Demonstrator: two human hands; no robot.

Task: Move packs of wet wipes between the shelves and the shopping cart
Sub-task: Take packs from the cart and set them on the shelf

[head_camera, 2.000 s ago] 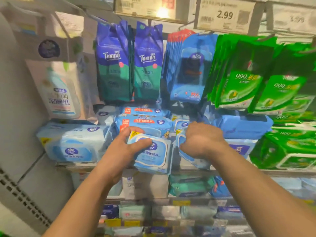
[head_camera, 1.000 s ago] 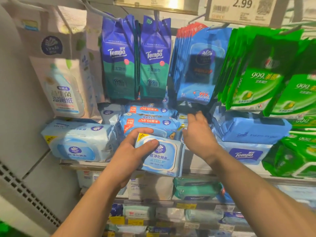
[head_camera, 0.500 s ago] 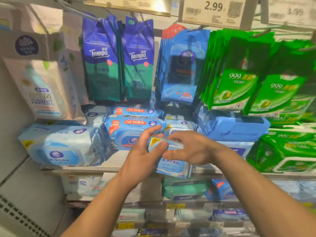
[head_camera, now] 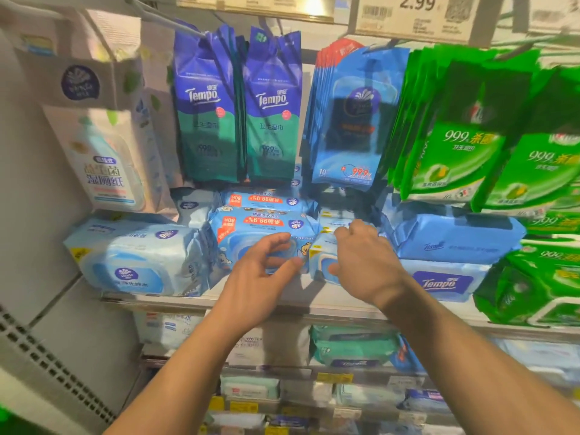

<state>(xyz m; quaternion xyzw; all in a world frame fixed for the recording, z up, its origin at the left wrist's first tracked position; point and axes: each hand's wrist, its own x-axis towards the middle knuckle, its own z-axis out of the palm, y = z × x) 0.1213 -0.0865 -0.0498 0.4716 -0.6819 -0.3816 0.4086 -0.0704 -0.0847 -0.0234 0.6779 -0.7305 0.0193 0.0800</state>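
Released onto the shelf (head_camera: 238,304), the light-blue pack (head_camera: 326,262) is steadied by the loosely spread right hand (head_camera: 365,265) while the left hand (head_camera: 263,271) is spread and holding nothing; restocking seems done, so withdrawal is called for next.

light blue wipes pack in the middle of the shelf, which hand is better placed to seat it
Right. The right hand already rests on the light blue wipes pack; the left hand is open beside it, holding nothing.

Light blue wipes pack (head_camera: 263,237) with red band; bright green hanging packs (head_camera: 455,146).
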